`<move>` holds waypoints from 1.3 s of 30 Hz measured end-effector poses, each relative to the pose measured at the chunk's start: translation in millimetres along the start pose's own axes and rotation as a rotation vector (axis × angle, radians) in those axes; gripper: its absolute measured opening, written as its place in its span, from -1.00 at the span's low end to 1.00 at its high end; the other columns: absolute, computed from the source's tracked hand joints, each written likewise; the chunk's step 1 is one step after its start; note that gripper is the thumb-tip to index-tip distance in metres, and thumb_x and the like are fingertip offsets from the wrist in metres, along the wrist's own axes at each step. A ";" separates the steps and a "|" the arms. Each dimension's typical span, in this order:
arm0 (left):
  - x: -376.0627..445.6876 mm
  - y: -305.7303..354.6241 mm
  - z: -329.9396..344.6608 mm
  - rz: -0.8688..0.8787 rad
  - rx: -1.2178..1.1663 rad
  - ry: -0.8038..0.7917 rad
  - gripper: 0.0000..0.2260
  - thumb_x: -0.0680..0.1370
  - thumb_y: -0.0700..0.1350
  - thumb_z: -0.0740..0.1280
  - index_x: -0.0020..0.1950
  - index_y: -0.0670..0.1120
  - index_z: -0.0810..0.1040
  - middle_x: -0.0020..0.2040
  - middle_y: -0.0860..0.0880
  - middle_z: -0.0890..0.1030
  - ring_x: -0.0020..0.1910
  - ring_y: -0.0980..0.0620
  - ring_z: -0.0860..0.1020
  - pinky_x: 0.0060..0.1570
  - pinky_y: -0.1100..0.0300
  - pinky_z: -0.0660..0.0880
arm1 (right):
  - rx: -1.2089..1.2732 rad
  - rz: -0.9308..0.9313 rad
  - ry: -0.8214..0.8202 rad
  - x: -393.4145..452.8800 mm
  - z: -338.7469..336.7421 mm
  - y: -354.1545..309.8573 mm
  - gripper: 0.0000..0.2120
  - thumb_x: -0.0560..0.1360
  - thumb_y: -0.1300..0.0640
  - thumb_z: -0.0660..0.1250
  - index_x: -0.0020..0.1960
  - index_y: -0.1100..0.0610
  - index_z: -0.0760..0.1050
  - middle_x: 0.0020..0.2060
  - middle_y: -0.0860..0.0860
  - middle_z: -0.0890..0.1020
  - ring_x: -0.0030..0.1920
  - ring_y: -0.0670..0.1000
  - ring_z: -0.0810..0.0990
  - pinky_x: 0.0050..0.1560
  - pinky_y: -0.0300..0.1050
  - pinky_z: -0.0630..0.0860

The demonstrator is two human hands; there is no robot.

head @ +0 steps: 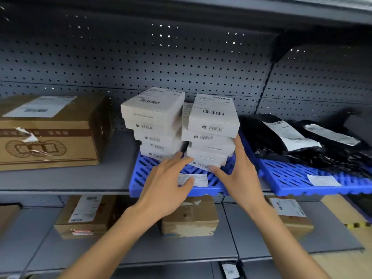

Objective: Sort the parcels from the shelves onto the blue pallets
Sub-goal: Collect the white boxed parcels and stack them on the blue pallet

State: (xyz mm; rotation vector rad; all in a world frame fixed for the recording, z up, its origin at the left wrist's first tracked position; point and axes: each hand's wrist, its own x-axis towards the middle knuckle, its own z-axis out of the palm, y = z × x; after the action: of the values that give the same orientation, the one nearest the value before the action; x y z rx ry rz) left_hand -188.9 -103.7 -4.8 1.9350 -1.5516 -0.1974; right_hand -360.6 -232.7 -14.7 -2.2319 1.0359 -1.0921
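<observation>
**White boxes on blue pallet, both hands at the stacks**

White parcel boxes sit in two stacks on the blue pallet [141,178] on the grey shelf [80,178]: left stack [155,123], right stack [211,129], just beside each other. Both lean, boxes offset.

Left hand [167,182] at 6 o'clock from the left stack, fingers straight and spread, tips touching its lowest box; holds nothing. Right hand [237,172] at 5 o'clock from the right stack, fingers up its right side, thumb at the lowest box's front edge; a firm grip can't be confirmed. Paper label [198,179] on the pallet between the hands.

At 3 o'clock: second blue pallet [291,178] carrying black poly bags [302,141]. At 9 o'clock: brown carton [50,133] on the bare shelf. At 6 o'clock, lower shelf: more brown cartons [189,218].
</observation>
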 end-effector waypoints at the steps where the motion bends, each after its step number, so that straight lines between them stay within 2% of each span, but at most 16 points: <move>1: 1.0 2.2 0.7 -0.012 0.016 -0.011 -0.52 0.64 0.07 0.26 0.55 0.20 0.26 0.60 0.19 0.16 0.53 0.13 0.16 0.52 0.11 0.12 | 0.002 0.006 -0.003 0.2 0.6 1.7 -0.02 0.44 0.09 0.55 0.60 -0.19 -0.02 0.42 -0.26 0.43 0.36 -0.12 0.47 0.21 -0.01 0.55; 3: 4.8 4.3 2.2 -0.007 0.055 -0.014 -0.52 0.63 0.07 0.26 0.55 0.18 0.27 0.59 0.19 0.21 0.50 0.11 0.21 0.49 0.08 0.16 | 0.002 0.019 -0.013 2.1 -0.3 5.7 -0.01 0.44 0.12 0.55 0.60 -0.20 -0.05 0.39 -0.21 0.47 0.33 -0.10 0.49 0.21 0.00 0.55; 7: 10.9 8.0 2.4 0.014 0.069 -0.023 -0.57 0.62 0.07 0.28 0.50 0.17 0.34 0.49 0.23 0.36 0.42 0.14 0.32 0.42 0.05 0.28 | -0.014 0.037 -0.050 6.5 -4.8 13.9 -0.02 0.46 0.10 0.54 0.59 -0.23 -0.06 0.28 -0.14 0.56 0.19 -0.06 0.54 0.05 -0.10 0.50; 11: 14.2 13.4 4.5 -0.023 0.051 -0.021 -0.57 0.62 0.09 0.29 0.50 0.18 0.35 0.47 0.16 0.38 0.40 0.11 0.34 0.38 0.11 0.31 | 0.020 0.060 -0.084 13.5 -10.4 24.1 -0.06 0.47 0.11 0.53 0.58 -0.24 -0.04 0.21 -0.12 0.63 0.16 -0.03 0.59 0.08 -0.02 0.56; 12: 15.3 14.9 5.8 -0.034 0.044 -0.024 -0.57 0.62 0.10 0.29 0.49 0.19 0.35 0.45 0.14 0.40 0.39 0.09 0.36 0.34 0.13 0.33 | 0.028 0.064 -0.093 15.3 -11.7 26.2 -0.07 0.48 0.12 0.52 0.57 -0.24 -0.03 0.19 -0.15 0.63 0.14 -0.10 0.59 0.08 -0.08 0.56; 14: 17.1 19.2 8.8 -0.040 0.037 -0.032 -0.61 0.61 0.12 0.29 0.45 0.21 0.38 0.38 0.12 0.44 0.35 0.06 0.41 0.23 0.16 0.36 | 0.049 0.068 -0.113 17.8 -15.6 30.1 -0.08 0.49 0.16 0.51 0.57 -0.24 -0.02 0.11 -0.29 0.62 0.07 -0.29 0.57 0.00 -0.37 0.48; 15: 17.6 21.8 10.6 -0.040 0.035 -0.033 -0.63 0.61 0.12 0.29 0.42 0.21 0.40 0.35 0.12 0.46 0.32 0.06 0.42 0.20 0.18 0.36 | 0.061 0.071 -0.126 18.7 -18.6 32.0 -0.09 0.49 0.18 0.50 0.57 -0.24 -0.01 0.07 -0.37 0.59 0.05 -0.36 0.56 -0.01 -0.41 0.47; 17: 16.7 25.4 10.7 -0.042 0.033 -0.028 -0.64 0.61 0.13 0.28 0.42 0.21 0.41 0.35 0.11 0.47 0.32 0.08 0.41 0.22 0.19 0.34 | 0.089 0.077 -0.143 20.6 -21.8 34.1 -0.11 0.51 0.21 0.48 0.57 -0.23 0.00 0.08 -0.44 0.54 0.12 -0.34 0.57 0.11 -0.33 0.49; 19: 18.1 34.6 18.6 -0.037 0.037 -0.026 -0.60 0.62 0.13 0.28 0.47 0.21 0.39 0.40 0.10 0.45 0.37 0.09 0.38 0.29 0.20 0.30 | 0.100 0.093 -0.161 19.7 -30.7 41.2 -0.14 0.53 0.25 0.45 0.58 -0.21 0.01 0.13 -0.41 0.54 0.20 -0.25 0.57 0.21 -0.19 0.52; 23: 16.8 46.4 25.9 0.005 0.053 0.001 -0.59 0.62 0.10 0.29 0.48 0.17 0.41 0.43 0.10 0.46 0.39 0.12 0.36 0.36 0.23 0.24 | 0.114 0.069 -0.188 19.6 -38.6 43.6 -0.20 0.56 0.30 0.37 0.57 -0.19 0.03 0.25 -0.23 0.58 0.25 -0.26 0.54 0.25 -0.22 0.52; 26: 19.7 50.4 29.5 -0.010 0.062 0.053 -0.69 0.61 0.09 0.31 0.35 0.14 0.52 0.26 0.07 0.58 0.20 0.08 0.49 0.24 0.19 0.36 | 0.142 0.048 -0.196 20.6 -42.9 47.8 -0.22 0.56 0.28 0.39 0.56 -0.21 0.07 0.26 -0.27 0.57 0.26 -0.29 0.53 0.25 -0.23 0.51; 29: 26.9 48.4 29.1 -0.047 0.049 0.128 -0.82 0.58 0.07 0.35 0.17 0.11 0.54 0.05 0.09 0.62 -0.04 0.09 0.53 0.04 0.11 0.48 | 0.181 0.039 -0.196 19.4 -43.7 48.8 -0.22 0.56 0.22 0.42 0.58 -0.18 0.08 0.21 -0.37 0.57 0.21 -0.33 0.54 0.19 -0.40 0.48; 31: 33.0 48.7 29.9 -0.069 0.011 0.176 -0.84 0.57 0.05 0.37 0.12 0.09 0.49 0.03 0.11 0.61 0.01 0.07 0.56 0.03 0.02 0.55 | 0.198 0.034 -0.187 19.3 -43.4 49.2 -0.22 0.56 0.19 0.42 0.60 -0.14 0.08 0.19 -0.39 0.57 0.20 -0.35 0.54 0.16 -0.47 0.45; 33: 38.1 51.6 32.6 -0.081 -0.017 0.208 -0.78 0.56 0.06 0.38 0.13 0.09 0.41 0.08 0.11 0.60 0.08 0.05 0.57 0.05 -0.02 0.57 | 0.204 0.026 -0.165 19.6 -42.3 48.7 -0.20 0.54 0.16 0.44 0.60 -0.13 0.06 0.21 -0.36 0.58 0.20 -0.31 0.56 0.14 -0.42 0.50; 36: 42.2 55.5 38.2 -0.124 -0.081 0.238 -0.66 0.55 0.07 0.40 0.19 0.09 0.30 0.21 0.05 0.57 0.19 0.02 0.55 0.06 0.03 0.54 | 0.198 0.005 -0.100 19.0 -40.7 45.3 -0.10 0.51 0.10 0.49 0.61 -0.16 -0.03 0.25 -0.29 0.57 0.19 -0.23 0.58 0.11 -0.33 0.54; 39: 43.2 57.3 43.4 -0.153 -0.206 0.282 -0.55 0.52 0.04 0.45 0.26 0.09 0.26 0.26 0.09 0.55 0.23 0.13 0.54 0.15 0.05 0.55 | 0.173 -0.040 -0.064 18.0 -38.7 40.0 -0.04 0.49 0.07 0.51 0.61 -0.19 -0.09 0.33 -0.28 0.50 0.22 -0.16 0.57 0.09 -0.30 0.52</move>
State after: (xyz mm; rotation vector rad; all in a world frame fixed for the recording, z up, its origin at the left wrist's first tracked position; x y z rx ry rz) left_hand -244.7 -165.6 5.0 1.8294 -1.1565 -0.1361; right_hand -401.7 -274.1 -9.7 -2.1427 0.8405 -1.0766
